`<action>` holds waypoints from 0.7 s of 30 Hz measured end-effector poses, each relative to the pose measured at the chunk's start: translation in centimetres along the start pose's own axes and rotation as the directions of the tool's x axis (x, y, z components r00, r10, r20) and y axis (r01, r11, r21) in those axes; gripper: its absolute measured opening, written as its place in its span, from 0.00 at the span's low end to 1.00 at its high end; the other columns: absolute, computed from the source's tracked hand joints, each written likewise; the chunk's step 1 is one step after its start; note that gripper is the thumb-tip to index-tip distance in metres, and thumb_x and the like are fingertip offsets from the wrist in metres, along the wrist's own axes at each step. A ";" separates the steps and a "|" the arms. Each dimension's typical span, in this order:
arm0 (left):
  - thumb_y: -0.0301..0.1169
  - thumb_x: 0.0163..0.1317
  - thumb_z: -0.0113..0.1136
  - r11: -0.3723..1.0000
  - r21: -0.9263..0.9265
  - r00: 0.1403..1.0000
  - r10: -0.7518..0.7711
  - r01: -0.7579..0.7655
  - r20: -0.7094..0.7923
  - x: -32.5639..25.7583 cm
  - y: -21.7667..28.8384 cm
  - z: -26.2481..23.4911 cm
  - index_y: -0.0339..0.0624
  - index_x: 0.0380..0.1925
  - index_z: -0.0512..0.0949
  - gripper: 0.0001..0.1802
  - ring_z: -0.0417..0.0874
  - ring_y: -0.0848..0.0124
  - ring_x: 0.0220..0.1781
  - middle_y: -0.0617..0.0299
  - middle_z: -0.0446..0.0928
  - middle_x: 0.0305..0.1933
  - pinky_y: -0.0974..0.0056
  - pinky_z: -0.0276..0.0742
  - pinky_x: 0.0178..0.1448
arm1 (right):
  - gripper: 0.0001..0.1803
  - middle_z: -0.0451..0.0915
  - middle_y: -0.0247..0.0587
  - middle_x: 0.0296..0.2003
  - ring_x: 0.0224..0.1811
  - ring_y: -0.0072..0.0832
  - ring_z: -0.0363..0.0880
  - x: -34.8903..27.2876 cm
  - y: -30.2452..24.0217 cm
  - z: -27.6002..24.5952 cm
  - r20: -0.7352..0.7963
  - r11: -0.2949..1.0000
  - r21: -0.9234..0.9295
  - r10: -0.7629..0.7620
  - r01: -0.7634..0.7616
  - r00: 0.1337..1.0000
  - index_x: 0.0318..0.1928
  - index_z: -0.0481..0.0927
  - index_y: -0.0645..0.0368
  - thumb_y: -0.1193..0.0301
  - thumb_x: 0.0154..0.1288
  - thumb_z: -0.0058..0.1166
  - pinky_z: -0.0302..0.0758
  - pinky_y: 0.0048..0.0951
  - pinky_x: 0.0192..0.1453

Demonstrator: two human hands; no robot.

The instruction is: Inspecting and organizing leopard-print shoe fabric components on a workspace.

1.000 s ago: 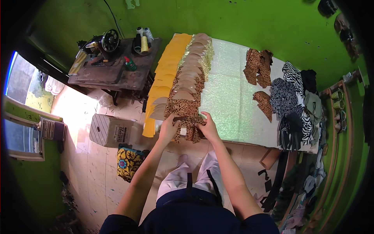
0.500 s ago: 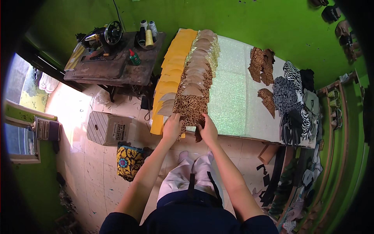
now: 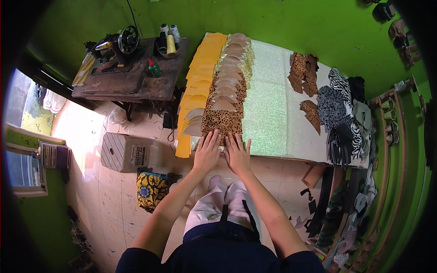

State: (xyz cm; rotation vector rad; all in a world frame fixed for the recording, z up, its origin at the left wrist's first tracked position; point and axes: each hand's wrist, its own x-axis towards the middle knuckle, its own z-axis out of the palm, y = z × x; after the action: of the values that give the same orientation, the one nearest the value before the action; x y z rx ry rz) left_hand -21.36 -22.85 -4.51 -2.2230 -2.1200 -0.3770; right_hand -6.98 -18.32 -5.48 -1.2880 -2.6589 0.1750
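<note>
A leopard-print fabric piece (image 3: 221, 121) lies at the near end of an overlapping row on the table. Both palms are down at its near edge: my left hand (image 3: 208, 152) and my right hand (image 3: 236, 152) rest side by side, fingers stretched out and pointing away from me. Neither holds anything. Beyond the piece, the row continues with brown ribbed curved pieces (image 3: 224, 104) laid over leopard-print and shiny gold fabric. Left of it runs a row of overlapping yellow pieces (image 3: 196, 86), with a few ribbed pieces on its near end.
Shimmering pale sheeting (image 3: 266, 104) covers the table's middle. Leopard-print cutouts (image 3: 304, 75) and a heap of zebra and dark fabric (image 3: 334, 109) lie to the right. A sewing machine (image 3: 120, 45) stands at far left, above a cardboard box (image 3: 129, 152) and a patterned bag (image 3: 151, 189) on the floor.
Both hands have let go of the leopard-print piece's near corners and moved closer together, now flat on it. The piece's hanging near edge is no longer visible.
</note>
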 end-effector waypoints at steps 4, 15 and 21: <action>0.44 0.60 0.45 1.000 0.007 0.993 -0.010 0.009 0.114 -1.2 -0.2 1.1 0.42 0.62 0.58 0.31 0.50 0.68 0.70 0.62 0.52 0.69 0.55 0.47 0.69 | 0.28 0.54 0.30 0.65 0.69 0.31 0.48 -0.5 -0.2 1.2 0.007 1.000 0.002 0.002 -0.002 1.000 0.62 0.61 0.52 0.57 0.64 0.39 0.38 0.57 0.68; 0.34 0.53 0.49 0.992 -0.087 0.995 0.082 -0.087 -0.057 2.0 4.7 0.2 0.39 0.51 0.70 0.23 0.62 0.58 0.62 0.49 0.62 0.60 0.55 0.56 0.64 | 0.18 0.72 0.37 0.44 0.53 0.34 0.68 -0.3 5.0 -0.9 -0.307 0.989 0.149 0.048 -0.002 0.950 0.47 0.72 0.54 0.69 0.53 0.50 0.47 0.55 0.65; 0.33 0.50 0.53 0.964 -0.240 0.991 0.130 -0.119 0.030 9.3 9.9 0.8 0.41 0.49 0.70 0.23 0.70 0.59 0.50 0.50 0.64 0.55 0.58 0.65 0.52 | 0.17 0.74 0.42 0.37 0.43 0.35 0.72 1.9 12.5 -4.2 -0.419 0.969 0.239 0.158 -0.060 0.894 0.45 0.72 0.59 0.73 0.51 0.49 0.61 0.44 0.59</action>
State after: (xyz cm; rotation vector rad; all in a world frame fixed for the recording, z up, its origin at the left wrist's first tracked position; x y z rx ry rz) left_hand -11.16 -14.18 -2.01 -2.5009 -2.0373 -0.6082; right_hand 2.31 -9.02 -3.48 -1.2352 -2.1267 0.1675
